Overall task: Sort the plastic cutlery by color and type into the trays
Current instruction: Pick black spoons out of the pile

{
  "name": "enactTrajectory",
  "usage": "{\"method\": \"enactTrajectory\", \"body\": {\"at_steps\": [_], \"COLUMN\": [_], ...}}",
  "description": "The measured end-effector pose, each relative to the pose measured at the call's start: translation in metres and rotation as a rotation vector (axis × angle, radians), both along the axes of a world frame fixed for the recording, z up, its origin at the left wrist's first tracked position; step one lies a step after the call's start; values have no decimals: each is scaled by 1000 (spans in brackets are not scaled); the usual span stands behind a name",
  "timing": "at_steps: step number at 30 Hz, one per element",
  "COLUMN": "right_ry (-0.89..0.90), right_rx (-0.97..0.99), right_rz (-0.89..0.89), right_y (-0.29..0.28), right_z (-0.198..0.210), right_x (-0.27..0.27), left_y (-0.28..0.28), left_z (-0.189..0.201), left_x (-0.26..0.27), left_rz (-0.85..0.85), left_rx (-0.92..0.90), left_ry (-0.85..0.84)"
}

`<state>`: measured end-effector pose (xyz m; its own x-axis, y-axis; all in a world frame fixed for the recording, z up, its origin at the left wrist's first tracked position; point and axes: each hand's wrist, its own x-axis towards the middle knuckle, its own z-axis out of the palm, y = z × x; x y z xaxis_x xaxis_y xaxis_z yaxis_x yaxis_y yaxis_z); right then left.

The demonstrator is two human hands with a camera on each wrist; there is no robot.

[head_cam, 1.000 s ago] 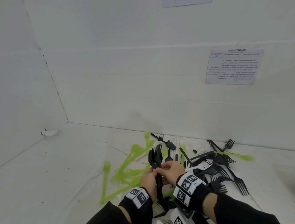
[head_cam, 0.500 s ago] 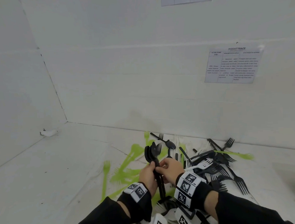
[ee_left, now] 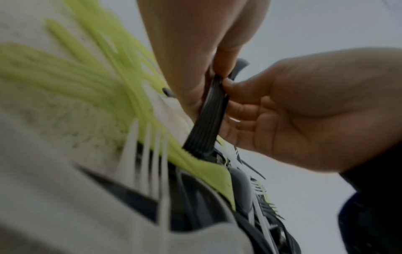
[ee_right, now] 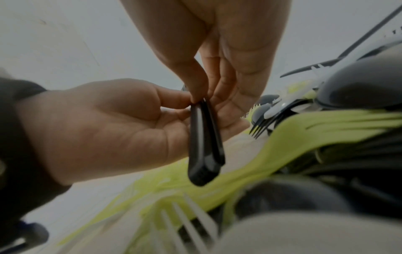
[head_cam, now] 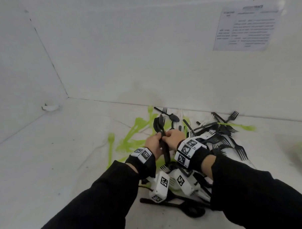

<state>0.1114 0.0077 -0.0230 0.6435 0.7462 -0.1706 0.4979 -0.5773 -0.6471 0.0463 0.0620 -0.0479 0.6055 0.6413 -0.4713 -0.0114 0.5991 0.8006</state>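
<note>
Firstly, white desk [head_cam: 65, 152]: bears mixed pile of green, black and white plastic cutlery [head_cam: 215, 134]. Above pile's left part: bundle of black plastic spoons [head_cam: 160, 129], upright, presumably being squared. Left hand [head_cam: 153, 145], right hand [head_cam: 173, 139]: fingers pinch handles.

We face white walls [head_cam: 144, 54] meeting in a corner. A printed sheet [head_cam: 246, 27] hangs on the right. The floor [head_cam: 53, 153] is white.
</note>
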Motion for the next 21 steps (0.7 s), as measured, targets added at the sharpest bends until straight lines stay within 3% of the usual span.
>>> {"method": "enactTrajectory", "body": {"at_steps": [8,13,17,21], "right_ry": [62,141,203,20], "right_rx": [180,226,151,-23], "right_rz": [-102,-60,59,78], "right_y": [-6,-8,-9,-5], "right_z": [-8,-13,-9,3], "right_x": [-4,-12,-15,12], "left_y": [0,0,-2,0], "left_z": [7,6,5,6], "left_x": [-9,-13,-14,-17], "left_rz": [-9,24,66,53], "left_rx": [53,54,10,33], "left_ry": [-44,-12,4,34]}}
